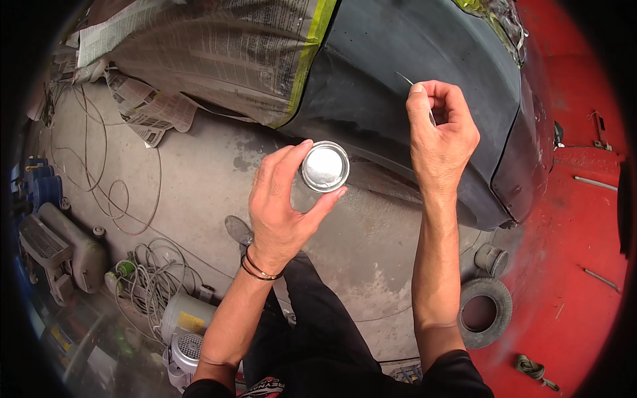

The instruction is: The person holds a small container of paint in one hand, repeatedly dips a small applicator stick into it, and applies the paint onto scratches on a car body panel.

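My left hand (282, 199) is wrapped round a small round metal tin (325, 166), its fingers and thumb on the rim, with a bright silvery-white surface facing up. Over the dark grey car panel (371, 73), my right hand (443, 126) pinches a thin, pale, slightly curved sliver (404, 78) between thumb and fingers. The sliver's tip points up and left, near the panel; whether it touches cannot be made out. My hands are apart, the right one higher.
Newspaper masking (219, 53) with yellow-green tape (308, 60) covers the car's left part. Cables (156, 278) and a grey machine (189, 318) stand at lower left. A tire (501, 312) and a metal can (491, 259) sit at right, beside a red surface (570, 252).
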### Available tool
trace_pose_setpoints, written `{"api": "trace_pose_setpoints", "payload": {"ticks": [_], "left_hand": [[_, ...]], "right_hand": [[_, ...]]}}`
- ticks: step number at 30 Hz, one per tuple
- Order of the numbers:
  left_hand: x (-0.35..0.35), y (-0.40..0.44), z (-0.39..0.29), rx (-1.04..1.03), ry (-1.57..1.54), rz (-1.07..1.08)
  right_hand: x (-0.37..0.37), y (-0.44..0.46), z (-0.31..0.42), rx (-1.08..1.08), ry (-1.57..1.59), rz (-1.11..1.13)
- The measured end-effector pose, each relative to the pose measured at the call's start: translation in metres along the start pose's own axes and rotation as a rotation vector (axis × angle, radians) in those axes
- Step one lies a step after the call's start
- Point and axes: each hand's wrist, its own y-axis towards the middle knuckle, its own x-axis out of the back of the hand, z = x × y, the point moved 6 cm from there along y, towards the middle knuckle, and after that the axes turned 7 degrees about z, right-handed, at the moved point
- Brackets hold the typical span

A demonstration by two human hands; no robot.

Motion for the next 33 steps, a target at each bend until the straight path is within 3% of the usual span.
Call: {"api": "trace_pose_setpoints", "payload": {"ticks": [15, 21, 33], "left_hand": [[0.002, -0.002, 0.003, -0.008, -0.007, -0.001], [0.004, -0.001, 0.002, -0.010, -0.017, -0.011], [0.004, 0.001, 0.002, -0.005, -0.027, -0.007]], "right_hand": [[-0.001, -0.002, 0.002, -0.028, -0.076, 0.015], [0.004, -0.001, -0.008, -0.010, 0.071, -0.002], [0.001, -0.001, -0.009, -0.063, 0.060, 0.015]]}}
